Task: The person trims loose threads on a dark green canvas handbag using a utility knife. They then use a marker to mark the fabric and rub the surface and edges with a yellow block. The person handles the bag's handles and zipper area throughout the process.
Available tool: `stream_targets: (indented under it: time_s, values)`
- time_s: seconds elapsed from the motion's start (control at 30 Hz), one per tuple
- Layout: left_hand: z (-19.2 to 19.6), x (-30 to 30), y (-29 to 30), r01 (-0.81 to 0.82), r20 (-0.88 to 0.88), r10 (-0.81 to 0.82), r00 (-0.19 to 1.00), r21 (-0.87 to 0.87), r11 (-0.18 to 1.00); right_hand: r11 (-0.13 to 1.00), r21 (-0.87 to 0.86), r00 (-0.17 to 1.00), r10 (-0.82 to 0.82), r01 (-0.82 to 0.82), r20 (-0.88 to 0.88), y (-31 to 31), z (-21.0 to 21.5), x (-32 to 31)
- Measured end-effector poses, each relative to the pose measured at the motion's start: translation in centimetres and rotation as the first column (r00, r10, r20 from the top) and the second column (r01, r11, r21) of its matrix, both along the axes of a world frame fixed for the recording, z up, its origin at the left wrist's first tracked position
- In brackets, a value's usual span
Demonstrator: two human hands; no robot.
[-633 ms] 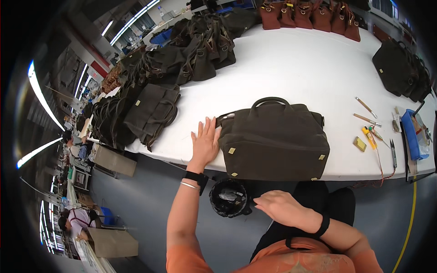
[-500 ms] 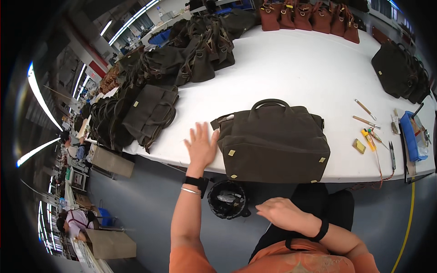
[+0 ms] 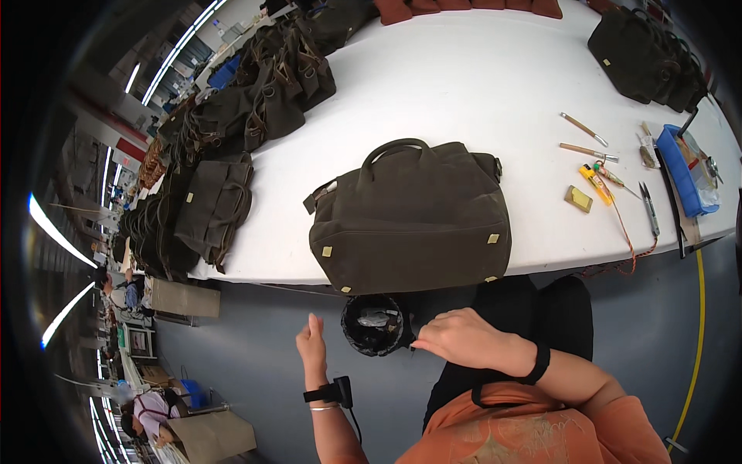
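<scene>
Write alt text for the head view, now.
A dark bag rests on a white-covered table, pale squares on its near face. The person's left grip and right grip are apart from it, nearer the camera wearer. More dark bags crowd the left; small tools lie right.

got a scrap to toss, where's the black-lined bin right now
Head view, lower middle: the black-lined bin shows just below the dark handbag, between the left hand and right hand.

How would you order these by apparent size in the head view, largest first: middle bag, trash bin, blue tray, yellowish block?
1. Middle bag
2. Trash bin and blue tray: too alike to rank
3. Yellowish block
</scene>
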State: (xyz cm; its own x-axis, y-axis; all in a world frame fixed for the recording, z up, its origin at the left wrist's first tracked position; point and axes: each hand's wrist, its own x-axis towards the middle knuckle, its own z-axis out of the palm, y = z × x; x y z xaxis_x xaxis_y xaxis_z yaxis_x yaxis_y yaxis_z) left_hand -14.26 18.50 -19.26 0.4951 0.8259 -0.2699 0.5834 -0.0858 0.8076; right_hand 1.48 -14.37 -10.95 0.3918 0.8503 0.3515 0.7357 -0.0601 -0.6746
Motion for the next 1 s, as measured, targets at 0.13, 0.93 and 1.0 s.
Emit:
stream_targets:
  time_s: [0.13,0.93,1.0]
  values:
    - [8.2,5.2,-4.0,-0.028,0.393,-0.119,0.912,0.348,0.937,0.983,0.090,0.987,-0.156,0.158,-0.034,-1.9,2.4,1.2]
    - [13.9,17.5,-5.4,0.531,0.442,-0.475,0.761,-0.005,0.847,0.669,0.078,0.669,-0.743,0.739,0.025,-1.1,4.9,10.7]
    - [13.3,18.0,-5.3,0.542,0.489,-0.428,0.760,-0.113,0.832,0.580,0.224,0.439,-0.770,0.783,0.462,-0.5,4.8,10.1]
